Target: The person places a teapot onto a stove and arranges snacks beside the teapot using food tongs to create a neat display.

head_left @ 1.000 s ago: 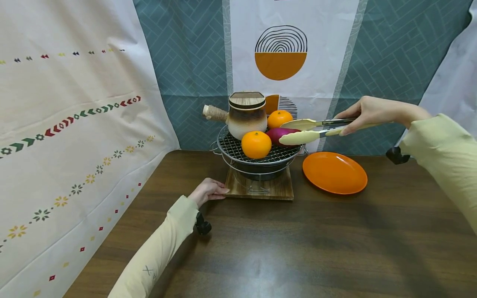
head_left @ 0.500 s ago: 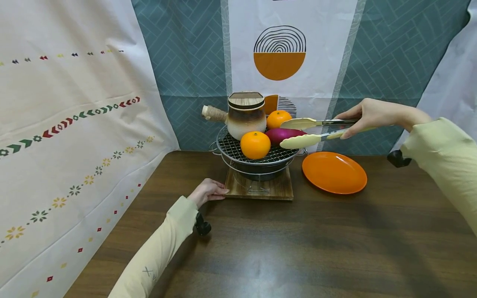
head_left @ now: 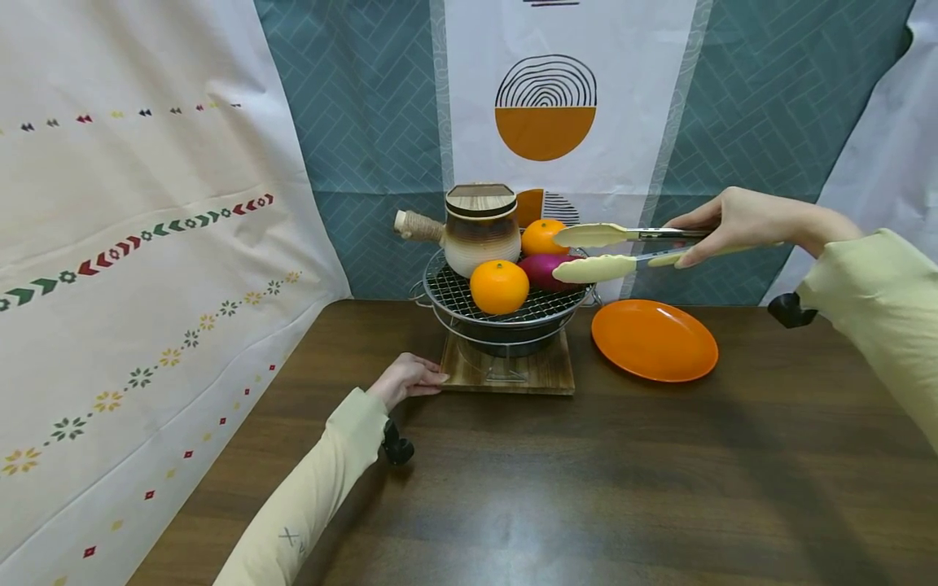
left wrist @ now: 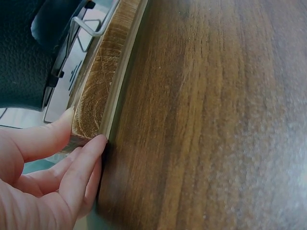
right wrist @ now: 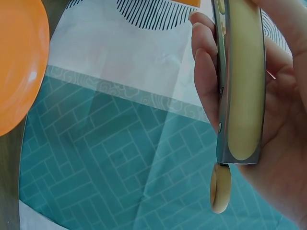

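My right hand [head_left: 755, 220] grips a pair of tongs [right wrist: 245, 86] with cream tips. The tips are spread apart at the right side of a round grill rack [head_left: 469, 303]. The lower tip overlaps a glossy purple vegetable [head_left: 537, 271]; whether it touches cannot be told. On the rack, an orange fruit [head_left: 499, 287] lies in front and a second orange fruit [head_left: 541, 238] behind. Beside them stands a pot [head_left: 479, 238] with a rope-wrapped handle. My left hand [head_left: 406, 378] pinches the near left corner of the wooden board [left wrist: 103, 91] under the grill, thumb above and fingers below.
An orange plate [head_left: 655, 340] lies on the brown wooden table [head_left: 586, 480], right of the grill. A wire stand [head_left: 506, 370] holds the dark grill bowl [head_left: 506, 340] above the board. Patterned cloths [head_left: 381, 106] hang at the back and left.
The tongs' tips spread wider around the purple vegetable, then rose slightly and shifted a little right with my right hand. My left hand stays at the board's corner.
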Motion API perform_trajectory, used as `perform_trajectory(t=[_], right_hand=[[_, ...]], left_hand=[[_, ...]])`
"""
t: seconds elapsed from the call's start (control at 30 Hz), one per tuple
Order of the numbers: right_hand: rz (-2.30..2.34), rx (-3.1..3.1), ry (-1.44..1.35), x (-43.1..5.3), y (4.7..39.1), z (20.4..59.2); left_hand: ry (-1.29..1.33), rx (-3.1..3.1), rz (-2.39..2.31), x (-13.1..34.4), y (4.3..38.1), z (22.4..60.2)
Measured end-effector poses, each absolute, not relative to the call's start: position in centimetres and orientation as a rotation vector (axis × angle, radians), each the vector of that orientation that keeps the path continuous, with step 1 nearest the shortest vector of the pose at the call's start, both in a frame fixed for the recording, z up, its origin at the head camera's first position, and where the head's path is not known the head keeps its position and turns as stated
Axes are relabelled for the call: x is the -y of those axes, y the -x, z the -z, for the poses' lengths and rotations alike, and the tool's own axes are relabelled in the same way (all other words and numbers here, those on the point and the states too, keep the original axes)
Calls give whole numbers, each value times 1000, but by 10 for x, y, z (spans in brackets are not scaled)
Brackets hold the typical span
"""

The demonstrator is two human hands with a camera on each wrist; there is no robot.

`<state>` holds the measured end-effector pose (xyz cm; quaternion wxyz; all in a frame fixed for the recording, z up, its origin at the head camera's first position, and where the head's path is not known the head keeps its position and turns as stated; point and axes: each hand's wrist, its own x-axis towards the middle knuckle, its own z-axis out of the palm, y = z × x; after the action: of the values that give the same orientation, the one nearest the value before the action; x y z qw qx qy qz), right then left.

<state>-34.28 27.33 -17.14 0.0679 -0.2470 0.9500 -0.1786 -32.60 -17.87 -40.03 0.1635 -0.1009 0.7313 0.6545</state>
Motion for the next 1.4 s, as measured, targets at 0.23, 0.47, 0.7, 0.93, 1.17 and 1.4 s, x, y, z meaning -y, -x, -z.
perform_trajectory(t=[0.23,0.47,0.7,0.93,1.17,1.4], right_hand=[[567,-2883,708,-279,339,167],[634,-2952,619,-292,332,172],[753,-2943,566,-307,324,185],[774,-2940,554,-318,320,192],[789,-2916,569,-325,316,194],[753,-2955,520,-334,313,201]], left_hand=[[297,-2073,-1883,180,326,401],[258,-2093,-1854,180,327,403],[275,-2096,-1856,178,328,404],[253,-2090,-1857,180,326,403],[238,-2090,-1862,181,325,401],[234,-2098,-1859,180,324,400]])
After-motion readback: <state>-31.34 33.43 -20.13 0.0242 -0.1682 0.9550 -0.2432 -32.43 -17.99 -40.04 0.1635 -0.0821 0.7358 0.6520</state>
